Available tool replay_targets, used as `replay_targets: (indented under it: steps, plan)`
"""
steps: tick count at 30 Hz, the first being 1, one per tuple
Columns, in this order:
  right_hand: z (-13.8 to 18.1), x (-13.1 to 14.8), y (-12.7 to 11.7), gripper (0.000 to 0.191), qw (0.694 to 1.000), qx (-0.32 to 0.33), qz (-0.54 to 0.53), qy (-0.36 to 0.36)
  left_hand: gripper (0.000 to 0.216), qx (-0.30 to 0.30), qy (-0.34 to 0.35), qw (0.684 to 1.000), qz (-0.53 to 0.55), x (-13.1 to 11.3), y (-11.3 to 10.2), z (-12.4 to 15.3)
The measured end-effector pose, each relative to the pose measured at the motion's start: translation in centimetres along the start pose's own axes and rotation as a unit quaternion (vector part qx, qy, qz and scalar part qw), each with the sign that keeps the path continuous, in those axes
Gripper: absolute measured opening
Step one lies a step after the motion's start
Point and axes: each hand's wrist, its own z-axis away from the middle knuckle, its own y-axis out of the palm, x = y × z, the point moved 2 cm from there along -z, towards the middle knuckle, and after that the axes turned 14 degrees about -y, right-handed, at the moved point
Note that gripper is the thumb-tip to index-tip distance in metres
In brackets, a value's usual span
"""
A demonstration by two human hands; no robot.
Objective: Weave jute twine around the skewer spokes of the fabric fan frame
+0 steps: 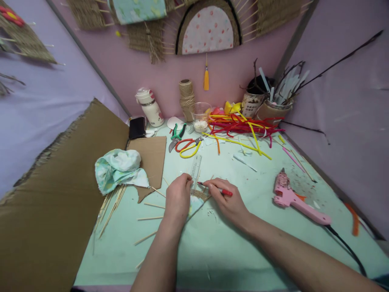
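Observation:
My left hand (178, 198) presses down on the near end of a clear plastic ruler (196, 168) that lies on the pale green table. Its fingers are curled over the ruler and over a small woven piece with patterned fabric (197, 200) beneath. My right hand (226, 200) grips a red marker pen (217, 189), its tip touching the ruler's right edge. Thin wooden sticks (152, 205) lie scattered around the left hand.
A pink glue gun (296, 200) with black cord lies right. Scissors (188, 147), green cutters (176, 136), coloured pipe cleaners (243, 127), a twine spool (186, 97), a plastic cup (200, 117) and a bottle (149, 107) stand behind. Crumpled cloth (118, 168) and cardboard (54, 202) lie left.

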Motion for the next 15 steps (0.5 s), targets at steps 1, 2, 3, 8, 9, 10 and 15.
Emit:
replay_targets:
  steps: [1,2,3,8,9,10,15]
  plan:
    - [0.0,0.0,0.0,0.024,1.0,0.002,0.001,-0.001,0.011,0.0,-0.001,1.0,0.001,0.0,0.0,0.0]
    - [0.0,0.0,0.1,0.025,1.0,0.005,0.002,-0.002,0.011,0.0,-0.002,1.0,0.003,0.0,0.0,0.1]
    - [0.0,0.0,0.1,0.025,1.0,0.008,0.004,-0.002,0.011,-0.001,-0.002,1.0,0.004,0.0,-0.1,0.1]
    - [-0.1,0.3,-0.1,0.025,1.0,-0.005,0.008,-0.01,0.011,-0.005,0.001,1.0,0.003,0.0,-0.1,0.0]
    - [0.0,0.3,-0.2,0.023,1.0,-0.014,0.008,-0.017,0.011,-0.005,0.002,1.0,0.003,0.0,-0.1,0.0]
    - [0.0,0.3,-0.3,0.021,0.999,-0.023,0.007,-0.025,0.012,-0.005,0.003,1.0,0.002,0.0,0.0,-0.1]
    - [0.7,1.1,-0.4,0.026,0.996,-0.031,-0.086,0.017,0.012,-0.009,0.003,1.0,0.017,0.1,0.0,0.1]
